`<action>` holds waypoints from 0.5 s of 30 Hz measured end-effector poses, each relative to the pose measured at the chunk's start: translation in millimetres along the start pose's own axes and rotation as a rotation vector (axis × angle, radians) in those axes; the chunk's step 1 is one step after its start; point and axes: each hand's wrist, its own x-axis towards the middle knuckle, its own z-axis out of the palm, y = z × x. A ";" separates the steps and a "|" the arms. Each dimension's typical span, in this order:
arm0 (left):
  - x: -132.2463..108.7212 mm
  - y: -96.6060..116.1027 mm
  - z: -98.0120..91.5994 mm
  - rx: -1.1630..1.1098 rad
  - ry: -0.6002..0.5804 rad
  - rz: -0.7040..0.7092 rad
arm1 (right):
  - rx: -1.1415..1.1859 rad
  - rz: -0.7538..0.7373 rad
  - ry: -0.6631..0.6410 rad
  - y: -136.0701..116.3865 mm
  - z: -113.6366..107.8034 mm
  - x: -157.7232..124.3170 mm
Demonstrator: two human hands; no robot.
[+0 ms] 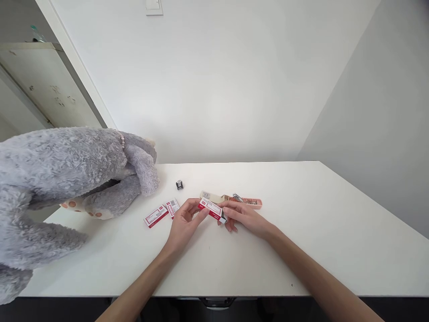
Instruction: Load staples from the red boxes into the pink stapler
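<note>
Both hands hold one small red-and-white staple box [211, 209] just above the white table [301, 232]. My left hand [184, 222] pinches its left end with thumb and fingers. My right hand [243, 217] grips its right end, fingers curled round it. Right behind the hands lies a pink stapler [246, 201], swung open, with a beige part at its left. Two more red-and-white staple boxes [156, 216] [173, 207] lie flat on the table to the left of my left hand.
A large grey plush toy [67, 174] fills the table's left side, its paws resting on the top. A small dark metal object [179, 184] sits behind the boxes. White walls meet behind the table; its front edge runs close to my body.
</note>
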 end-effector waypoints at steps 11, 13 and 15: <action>0.2 -1.0 -1.3 -0.114 0.054 -0.052 | 0.026 0.015 0.059 2.7 -0.6 0.8; 0.8 -2.1 -2.7 -0.165 0.065 -0.081 | 0.053 -0.014 0.070 2.6 -0.2 1.1; 1.2 -1.7 -3.1 -0.197 0.076 -0.099 | 0.066 -0.030 0.078 2.7 0.1 1.4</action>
